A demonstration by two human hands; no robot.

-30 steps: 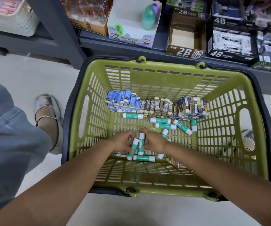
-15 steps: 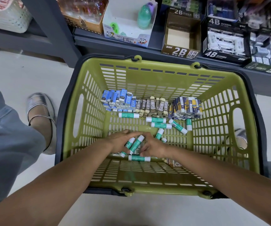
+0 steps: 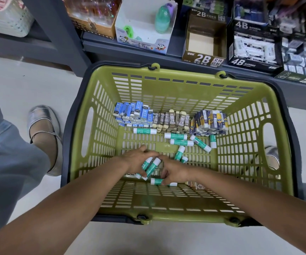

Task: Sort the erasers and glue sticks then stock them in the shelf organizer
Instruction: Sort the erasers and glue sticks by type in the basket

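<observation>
Head view, read from left to right. At the left edge a trouser leg (image 3: pixel 7 162) is cut off by the frame, and a silver shoe (image 3: pixel 45 133) is seen beside the green basket (image 3: pixel 100 144), which stands on the floor below a shelf (image 3: pixel 167 54).

Against the basket's far wall three groups of erasers are packed upright: blue erasers (image 3: pixel 133 113) at the left, brown erasers (image 3: pixel 172 120) marked 2B in the middle, and dark blue erasers (image 3: pixel 211 120) at the right.

The left hand (image 3: pixel 137 161) is curled round two glue sticks (image 3: pixel 151 168), whose lower ends are hidden under its fingers. The right hand (image 3: pixel 176 170) is bent down over a single glue stick (image 3: pixel 159 181) lying crosswise on the basket floor; its fingertips touch the stick, but whether it is gripped cannot be told. Another stick is partly covered behind this hand. Loose glue sticks (image 3: pixel 179 139) lie scattered between the hands and the erasers.

On the shelf, an empty 2B box (image 3: pixel 203 45) and a stocked 4B box (image 3: pixel 253 52) are seen; items further right are blurred. A second shoe (image 3: pixel 271 153) is visible only through the basket's right wall.
</observation>
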